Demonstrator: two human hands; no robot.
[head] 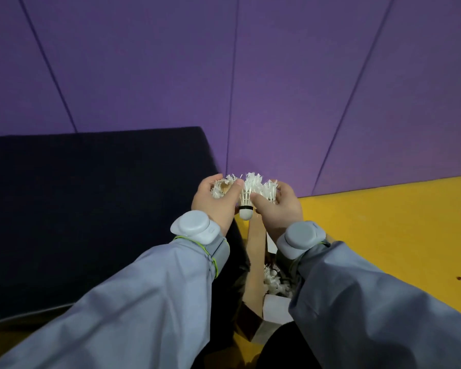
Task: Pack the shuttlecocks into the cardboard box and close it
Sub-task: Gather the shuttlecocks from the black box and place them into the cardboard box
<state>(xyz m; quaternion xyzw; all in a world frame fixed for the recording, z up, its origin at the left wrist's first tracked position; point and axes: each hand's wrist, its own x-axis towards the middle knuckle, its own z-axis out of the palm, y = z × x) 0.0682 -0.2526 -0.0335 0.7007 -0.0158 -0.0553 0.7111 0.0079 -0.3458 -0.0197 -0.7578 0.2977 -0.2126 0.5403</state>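
Both arms are reaching forward in grey sleeves, each wrist wearing a grey band. The left hand and right hand are hovering side by side, backs up, fingers curling closed around white shuttlecocks, thumbs pressing inward toward each other.

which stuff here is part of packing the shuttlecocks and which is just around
Part of the job:
- shuttlecocks held by the left hand and right hand
- cardboard box below the arms, open, with more shuttlecocks inside

Just around:
- dark mat
- purple wall
- yellow floor
- wrist devices
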